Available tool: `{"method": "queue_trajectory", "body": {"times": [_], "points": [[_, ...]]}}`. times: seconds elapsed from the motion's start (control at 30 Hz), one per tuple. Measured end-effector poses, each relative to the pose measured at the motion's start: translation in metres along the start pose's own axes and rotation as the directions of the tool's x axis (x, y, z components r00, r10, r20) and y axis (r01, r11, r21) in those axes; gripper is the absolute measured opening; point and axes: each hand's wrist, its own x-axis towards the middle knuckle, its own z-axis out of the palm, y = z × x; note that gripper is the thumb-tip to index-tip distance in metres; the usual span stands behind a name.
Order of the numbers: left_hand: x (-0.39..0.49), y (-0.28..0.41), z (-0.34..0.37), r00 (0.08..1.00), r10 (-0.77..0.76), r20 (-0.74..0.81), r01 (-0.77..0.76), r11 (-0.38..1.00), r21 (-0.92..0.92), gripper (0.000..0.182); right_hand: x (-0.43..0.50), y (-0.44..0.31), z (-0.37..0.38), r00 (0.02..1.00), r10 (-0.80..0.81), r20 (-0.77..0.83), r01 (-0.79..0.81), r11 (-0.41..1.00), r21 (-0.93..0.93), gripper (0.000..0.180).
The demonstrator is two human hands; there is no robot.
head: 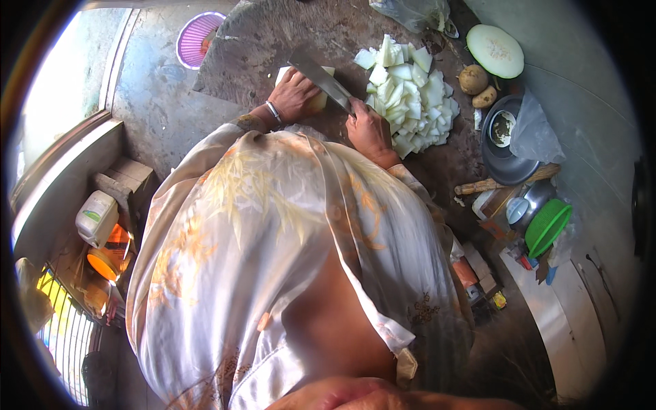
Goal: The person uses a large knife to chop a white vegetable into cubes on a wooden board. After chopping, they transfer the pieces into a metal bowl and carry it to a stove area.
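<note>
My left hand (294, 95), with a bracelet at the wrist, presses on a pale piece of gourd (319, 102) lying on the worn dark wooden tabletop (246, 56). Fingers cover much of that piece; its ends show on both sides. In my right hand (370, 130) is the handle of a kitchen cleaver (323, 77). The blade slants up and left, over the piece and close beside my left fingers; whether it touches the flesh I cannot tell. Just right of my right hand spreads a heap of thin white gourd slices (415, 102).
Beyond the heap lie a cut gourd half (495, 51), two brown tubers (472, 79), a grey basin (507, 171) and a wooden stick (476, 187). A plastic bag (415, 13) rests at the far edge. A purple basket (192, 43) stands left, a green basket (548, 228) right.
</note>
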Motion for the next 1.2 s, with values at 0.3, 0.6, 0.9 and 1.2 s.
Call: {"method": "queue_trajectory", "body": {"times": [0.3, 0.6, 0.9, 1.2], "points": [[0.004, 0.003, 0.007, 0.999, -0.014, 0.038, 0.014, 1.000, -0.018, 0.058, 0.001, 0.008, -0.002, 0.984, 0.109, 0.138, -0.097, 0.991, -0.087, 0.023], [0.010, 0.000, 0.009, 0.999, 0.014, -0.047, -0.018, 0.997, -0.080, 0.066, 0.045, 0.034, 0.051, 0.984, 0.179, 0.020, -0.173, 0.967, -0.185, 0.018], [0.008, -0.001, 0.010, 0.999, 0.005, -0.036, -0.009, 0.993, -0.118, 0.065, 0.019, 0.018, 0.001, 0.990, 0.091, 0.112, -0.074, 0.987, -0.146, 0.016], [0.013, -0.001, 0.011, 0.994, 0.098, -0.049, -0.102, 0.991, -0.087, 0.061, 0.045, 0.036, 0.041, 0.987, 0.138, 0.076, -0.115, 0.959, -0.259, 0.013]]}}
